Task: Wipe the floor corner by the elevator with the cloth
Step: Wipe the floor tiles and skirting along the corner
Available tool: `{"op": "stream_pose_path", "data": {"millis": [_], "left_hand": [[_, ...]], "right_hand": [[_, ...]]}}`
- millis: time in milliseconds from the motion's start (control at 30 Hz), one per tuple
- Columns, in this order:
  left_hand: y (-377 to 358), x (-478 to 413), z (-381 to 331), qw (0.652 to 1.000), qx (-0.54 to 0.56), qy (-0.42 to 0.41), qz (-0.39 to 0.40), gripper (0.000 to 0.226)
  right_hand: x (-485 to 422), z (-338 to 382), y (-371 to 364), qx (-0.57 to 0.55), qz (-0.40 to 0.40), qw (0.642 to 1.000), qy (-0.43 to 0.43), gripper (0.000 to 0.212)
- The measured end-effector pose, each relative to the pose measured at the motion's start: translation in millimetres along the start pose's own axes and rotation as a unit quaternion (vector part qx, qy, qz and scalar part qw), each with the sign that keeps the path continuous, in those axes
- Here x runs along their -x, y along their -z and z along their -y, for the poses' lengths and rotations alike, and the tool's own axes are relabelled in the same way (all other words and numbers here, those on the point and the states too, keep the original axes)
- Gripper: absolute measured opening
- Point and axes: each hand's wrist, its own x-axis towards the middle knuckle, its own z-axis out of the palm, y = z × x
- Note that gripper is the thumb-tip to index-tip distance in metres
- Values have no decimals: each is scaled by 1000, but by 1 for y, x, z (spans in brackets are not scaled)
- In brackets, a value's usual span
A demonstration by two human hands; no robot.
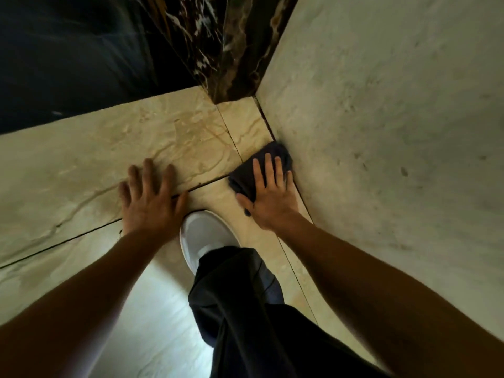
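right hand (pixel 268 197) flat on dark cloth (pixel 261 166) against wall (pixel 381 132) edge; left hand (pixel 148 199) spread on bare floor (pixel 81 165) (shoe (pixel 204 236) between).

The pale wall (pixel 381 118) closed off the right of the frame, and the dark marble column (pixel 218 50) blocked the upper centre. Bare floor (pixel 81 165) lay open at left. A white shoe (pixel 207 236) filled the lower-centre floor between both arms.

Single head view, looking steeply down, close over floor (pixel 81 159), facing corner by wall (pixel 381 132)
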Motion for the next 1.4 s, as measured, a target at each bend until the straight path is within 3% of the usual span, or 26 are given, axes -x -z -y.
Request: {"op": "stream_pose_path", "data": {"millis": [267, 333, 433, 567, 733, 900, 1033, 1167, 1267, 1400], "left_hand": [[-2, -3, -3, 999, -29, -2, -43, 72], [10, -13, -18, 996, 11, 53, -67, 66], [30, -31, -60, 988, 85, 121, -39, 58], [34, -36, -120, 981, 183, -21, 65, 44], [20, -34, -147, 986, 59, -91, 130, 46], [15, -35, -155, 979, 96, -100, 146, 51], [17, -50, -164, 965, 81, -94, 230, 45], [46, -47, -159, 939, 183, 3, 292, 15], [95, -21, -128, 908, 310, 83, 270, 22], [184, 42, -91, 845, 457, 149, 236, 28]], "right_hand": [[24, -6, 1, -100, 23, 995, 8, 88], [20, -10, 15, -154, 40, 987, 12, 84], [16, -15, 39, -276, 8, 960, -36, 73], [22, -9, 52, -401, -53, 899, -165, 64], [19, -9, 43, -355, -21, 920, -163, 67], [11, -7, 37, -294, 8, 940, -172, 76], [10, -5, 45, -316, 26, 930, -187, 78], [13, 11, 68, -391, 34, 888, -240, 69], [31, 32, 106, -473, 5, 856, -208, 65], [69, 63, 176, -480, 42, 864, -148, 79]]}}
